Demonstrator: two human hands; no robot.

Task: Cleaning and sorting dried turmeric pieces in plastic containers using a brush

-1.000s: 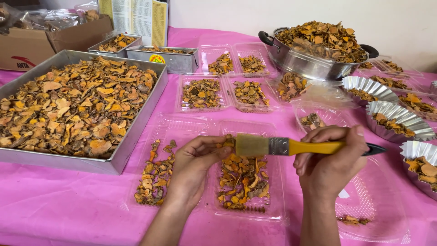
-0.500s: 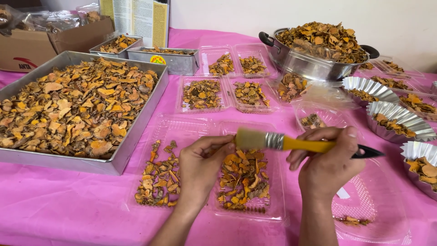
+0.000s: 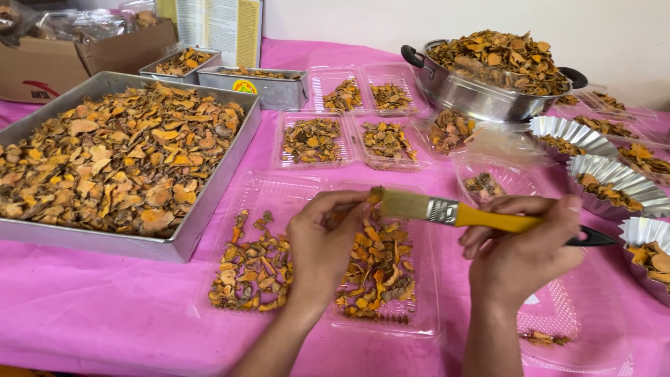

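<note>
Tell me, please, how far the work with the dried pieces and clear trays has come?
Done: four small clear trays behind already hold dried pieces. In hand: the right hand holds a yellow-handled brush at a piece in the left hand, over the open double tray. Left: the big metal tray and pot are heaped.

The paintbrush had a yellow handle with a black tip, a metal ferrule and pale bristles. It lay almost level, bristles pointing to 9 o'clock, held in the right hand above the clear plastic tray. That hinged tray sat open on the pink worktop, both halves holding dried orange-brown slices. The left hand hovered over the middle of the tray, its fingertips at the bristle ends, perhaps pinching a small slice there.
</note>
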